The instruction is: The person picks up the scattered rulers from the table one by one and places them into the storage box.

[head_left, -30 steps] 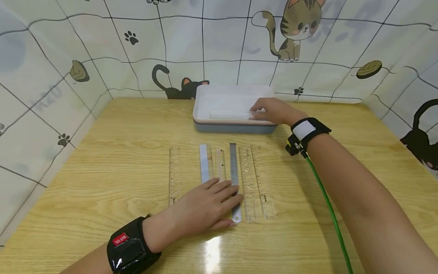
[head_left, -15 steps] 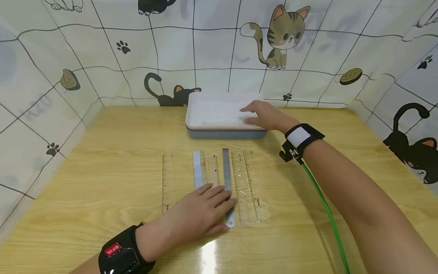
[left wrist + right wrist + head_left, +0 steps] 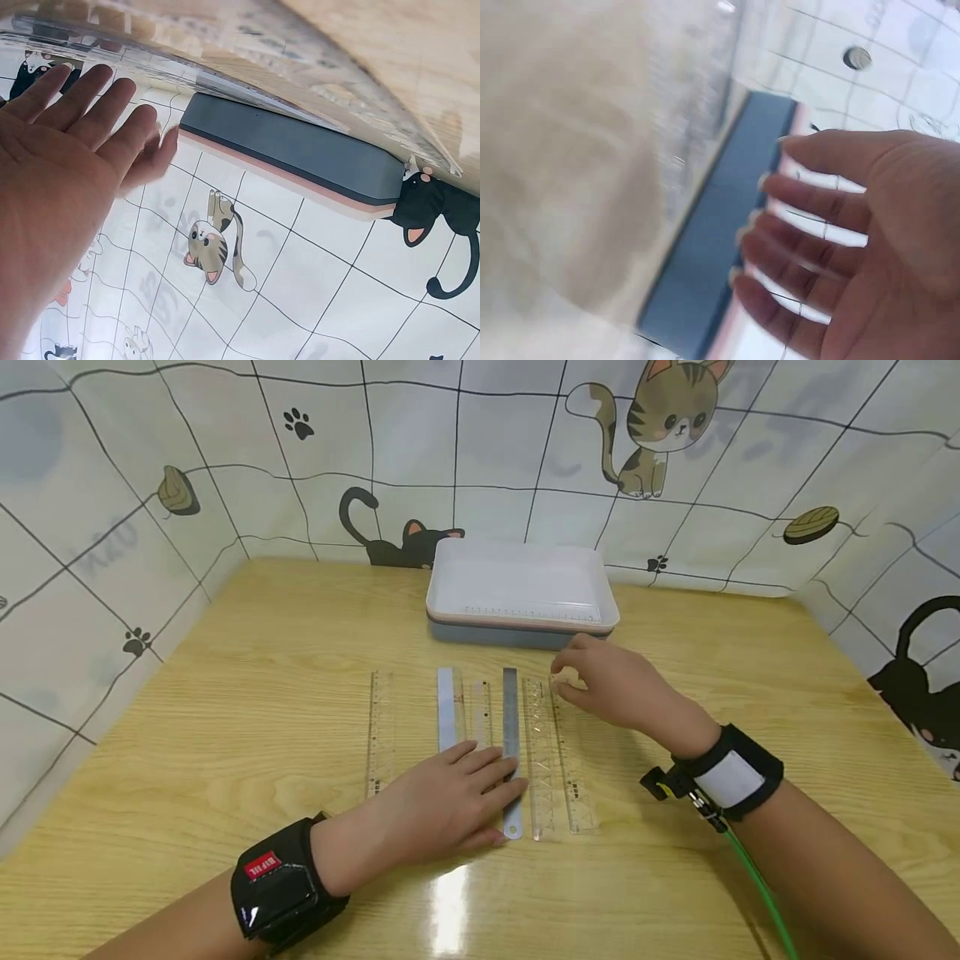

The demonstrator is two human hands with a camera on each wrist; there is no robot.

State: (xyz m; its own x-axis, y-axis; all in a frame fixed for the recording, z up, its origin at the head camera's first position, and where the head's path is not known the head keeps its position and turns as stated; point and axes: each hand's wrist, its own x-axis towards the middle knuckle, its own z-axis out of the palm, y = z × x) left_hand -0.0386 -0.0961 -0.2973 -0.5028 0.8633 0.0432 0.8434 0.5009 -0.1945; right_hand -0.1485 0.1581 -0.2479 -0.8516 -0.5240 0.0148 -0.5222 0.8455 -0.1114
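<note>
My left hand (image 3: 453, 797) rests with fingers outstretched over the lower ends of several rulers lying side by side on the table. Beneath or beside it are a pale flat ruler (image 3: 446, 710), a narrow clear ruler (image 3: 482, 710) and a steel ruler (image 3: 511, 714) with a hole at its near end. Two clear rulers lie right of these, one with cut-out shapes (image 3: 537, 760) and the rightmost ruler (image 3: 573, 768). Above the rightmost one's far end hovers my right hand (image 3: 618, 685), fingers loosely bent and holding nothing. One clear ruler (image 3: 378, 727) lies apart at left.
At the back of the table (image 3: 285, 635) stands a shallow box (image 3: 517, 633), grey-blue outside and white inside. A clear ruler (image 3: 528, 612) lies in it along the near side. A cat-patterned wall covering (image 3: 495, 443) rises behind. A green cable (image 3: 765, 885) trails from my right wrist.
My right hand has left the box and come back toward the rulers on the table. The clear ruler stays in the box. My left hand keeps its place on the rulers.
</note>
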